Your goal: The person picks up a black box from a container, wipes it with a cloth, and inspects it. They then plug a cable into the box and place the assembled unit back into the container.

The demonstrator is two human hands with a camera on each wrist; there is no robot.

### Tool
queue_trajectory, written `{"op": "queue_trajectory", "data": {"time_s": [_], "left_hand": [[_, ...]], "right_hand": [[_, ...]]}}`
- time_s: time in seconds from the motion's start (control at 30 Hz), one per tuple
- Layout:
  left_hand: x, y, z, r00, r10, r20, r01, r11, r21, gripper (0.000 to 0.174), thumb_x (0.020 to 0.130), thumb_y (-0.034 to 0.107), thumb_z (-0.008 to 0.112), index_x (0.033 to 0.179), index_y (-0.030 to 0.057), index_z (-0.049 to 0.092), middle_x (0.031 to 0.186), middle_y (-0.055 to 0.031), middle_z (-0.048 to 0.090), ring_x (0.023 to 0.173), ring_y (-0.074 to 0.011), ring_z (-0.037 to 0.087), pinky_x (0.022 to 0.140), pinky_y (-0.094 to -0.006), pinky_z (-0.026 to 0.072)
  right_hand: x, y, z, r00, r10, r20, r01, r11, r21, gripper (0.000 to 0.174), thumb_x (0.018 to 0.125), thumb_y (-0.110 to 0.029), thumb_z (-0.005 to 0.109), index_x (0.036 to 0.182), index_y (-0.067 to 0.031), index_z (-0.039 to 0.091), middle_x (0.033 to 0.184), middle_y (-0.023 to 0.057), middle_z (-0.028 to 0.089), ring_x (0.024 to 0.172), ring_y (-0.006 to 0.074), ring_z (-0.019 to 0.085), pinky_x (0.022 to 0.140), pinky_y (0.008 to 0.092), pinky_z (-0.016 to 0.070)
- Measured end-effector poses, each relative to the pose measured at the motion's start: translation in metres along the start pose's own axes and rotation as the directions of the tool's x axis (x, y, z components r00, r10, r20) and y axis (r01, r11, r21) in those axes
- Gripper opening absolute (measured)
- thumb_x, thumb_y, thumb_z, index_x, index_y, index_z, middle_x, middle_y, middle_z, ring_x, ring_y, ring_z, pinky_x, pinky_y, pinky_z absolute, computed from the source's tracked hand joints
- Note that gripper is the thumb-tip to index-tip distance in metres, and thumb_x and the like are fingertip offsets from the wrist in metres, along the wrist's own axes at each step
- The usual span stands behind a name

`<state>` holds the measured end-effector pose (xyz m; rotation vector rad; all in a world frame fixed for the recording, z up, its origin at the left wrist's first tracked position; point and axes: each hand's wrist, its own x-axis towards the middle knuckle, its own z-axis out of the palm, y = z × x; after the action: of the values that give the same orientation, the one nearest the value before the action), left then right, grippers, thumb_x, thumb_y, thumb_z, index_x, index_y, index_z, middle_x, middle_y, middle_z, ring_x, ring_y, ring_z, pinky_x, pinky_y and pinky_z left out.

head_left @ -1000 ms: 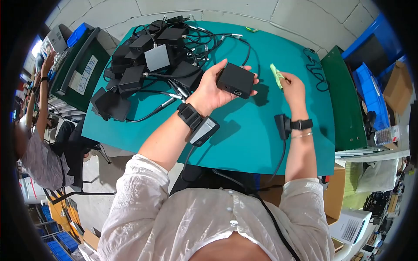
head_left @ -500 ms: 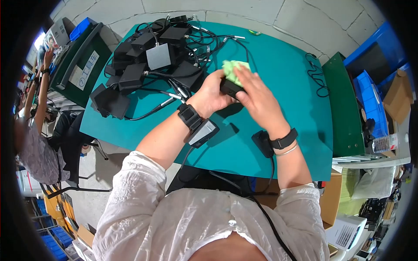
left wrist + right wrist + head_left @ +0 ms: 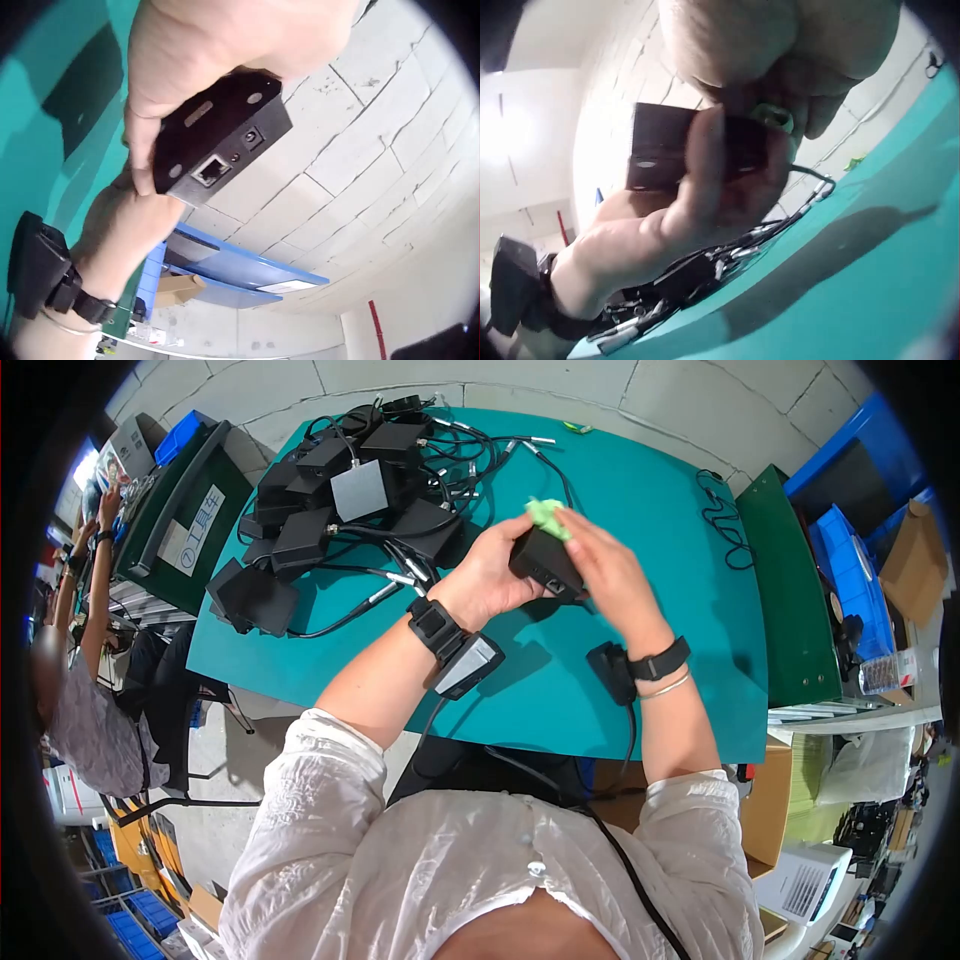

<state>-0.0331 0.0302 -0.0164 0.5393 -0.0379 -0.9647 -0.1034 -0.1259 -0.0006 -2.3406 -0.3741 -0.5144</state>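
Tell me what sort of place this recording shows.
Probably an electronics workshop or assembly area: a teal worktable carries a pile of black boxes and cables, blue storage bins and cardboard cartons stand beside it; the left hand holds a black box, the right hand a green cloth.

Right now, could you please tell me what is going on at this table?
A person holds a small black box in the left hand above the teal table. The right hand holds a green cloth against the box's far edge. A pile of similar black boxes and cables lies at the table's far left.
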Motion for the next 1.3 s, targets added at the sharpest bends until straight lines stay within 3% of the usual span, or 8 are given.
{"op": "queue_trajectory", "data": {"time_s": [0.07, 0.23, 0.3, 0.37, 0.43, 0.6, 0.97, 1.3], "left_hand": [[-0.004, 0.004, 0.005, 0.975, -0.023, 0.222, 0.05, 0.992, -0.117, 0.049, 0.099, 0.039, 0.036, 0.123, -0.0028, 0.043, 0.12, -0.0236, 0.052, 0.109, -0.0428, 0.055, 0.093, -0.0667, 0.0414], [-0.012, 0.018, 0.015, 0.979, 0.084, 0.185, -0.037, 0.968, -0.247, 0.059, 0.098, 0.038, 0.037, 0.126, -0.0135, 0.033, 0.128, -0.0335, 0.041, 0.119, -0.0506, 0.045, 0.099, -0.0655, 0.0372], [-0.011, 0.017, 0.013, 0.979, 0.094, 0.183, -0.04, 0.96, -0.276, 0.059, 0.099, 0.039, 0.036, 0.124, -0.0141, 0.032, 0.123, -0.0334, 0.044, 0.116, -0.0501, 0.047, 0.098, -0.0659, 0.0389], [-0.008, 0.014, 0.01, 0.979, 0.045, 0.2, 0.012, 0.962, -0.274, 0.06, 0.099, 0.04, 0.036, 0.124, -0.0143, 0.032, 0.123, -0.0338, 0.044, 0.116, -0.0505, 0.047, 0.098, -0.0651, 0.0395], [-0.006, 0.011, 0.009, 0.975, 0.041, 0.22, 0.017, 0.966, -0.256, 0.061, 0.099, 0.041, 0.036, 0.126, -0.0139, 0.032, 0.125, -0.034, 0.043, 0.118, -0.0496, 0.046, 0.098, -0.0638, 0.0404], [-0.007, 0.001, 0.014, 0.975, 0.019, 0.221, 0.005, 0.994, -0.111, 0.07, 0.097, 0.049, 0.033, 0.128, -0.0129, 0.032, 0.128, -0.0336, 0.043, 0.118, -0.0458, 0.048, 0.098, -0.0593, 0.0435], [-0.009, -0.003, 0.017, 0.974, -0.029, 0.223, 0.047, 0.996, -0.074, 0.063, 0.095, 0.054, 0.036, 0.117, -0.0054, 0.043, 0.126, -0.0261, 0.047, 0.114, -0.0563, 0.046, 0.096, -0.0602, 0.0443], [-0.012, -0.003, 0.019, 0.973, -0.041, 0.228, 0.054, 0.997, -0.052, 0.062, 0.095, 0.054, 0.037, 0.121, -0.0013, 0.046, 0.125, -0.0212, 0.051, 0.116, -0.0439, 0.051, 0.096, -0.0607, 0.0449]], "right_hand": [[-0.004, 0.025, -0.007, 0.985, 0.146, -0.094, -0.146, 0.989, 0.008, 0.035, 0.098, -0.023, 0.038, 0.12, -0.0039, 0.059, 0.118, 0.0169, 0.06, 0.108, 0.0337, 0.057, 0.091, 0.0383, 0.0463], [-0.009, 0.062, -0.028, 0.898, 0.331, -0.29, -0.398, 0.892, -0.214, 0.036, 0.098, -0.021, 0.037, 0.113, 0.0007, 0.062, 0.106, 0.0196, 0.064, 0.106, 0.0344, 0.058, 0.09, 0.0399, 0.0468], [-0.013, 0.071, -0.019, 0.876, -0.115, -0.468, -0.333, 0.56, -0.759, 0.037, 0.098, -0.022, 0.037, 0.111, 0.0023, 0.062, 0.108, 0.0185, 0.063, 0.111, 0.0325, 0.056, 0.093, 0.0407, 0.0449], [-0.007, 0.063, -0.02, 0.884, -0.08, -0.461, -0.28, 0.7, -0.657, 0.039, 0.098, -0.026, 0.039, 0.114, 0.0023, 0.06, 0.111, 0.0161, 0.064, 0.111, 0.0329, 0.055, 0.092, 0.0404, 0.0441], [-0.004, 0.041, -0.02, 0.921, 0.343, -0.185, -0.347, 0.938, 0.014, 0.041, 0.098, -0.031, 0.042, 0.113, 0.0019, 0.06, 0.106, 0.0125, 0.065, 0.102, 0.0309, 0.059, 0.087, 0.038, 0.0447], [-0.004, 0.026, 0.002, 0.8, 0.589, 0.115, -0.503, 0.553, 0.665, 0.044, 0.097, -0.041, 0.048, 0.102, -0.0016, 0.065, 0.085, 0.0024, 0.061, 0.077, 0.0108, 0.054, 0.068, 0.026, 0.0412], [-0.006, 0.029, 0.002, 0.776, 0.592, 0.219, -0.519, 0.4, 0.756, 0.042, 0.092, -0.042, 0.056, 0.099, -0.0017, 0.064, 0.087, 0.0029, 0.061, 0.08, 0.011, 0.054, 0.07, 0.0259, 0.0419], [-0.004, 0.018, -0.002, 0.75, 0.613, 0.248, -0.547, 0.363, 0.754, 0.039, 0.092, -0.041, 0.057, 0.098, -0.0033, 0.064, 0.089, 0.0041, 0.062, 0.076, 0.0125, 0.057, 0.066, 0.0281, 0.0452]]}}
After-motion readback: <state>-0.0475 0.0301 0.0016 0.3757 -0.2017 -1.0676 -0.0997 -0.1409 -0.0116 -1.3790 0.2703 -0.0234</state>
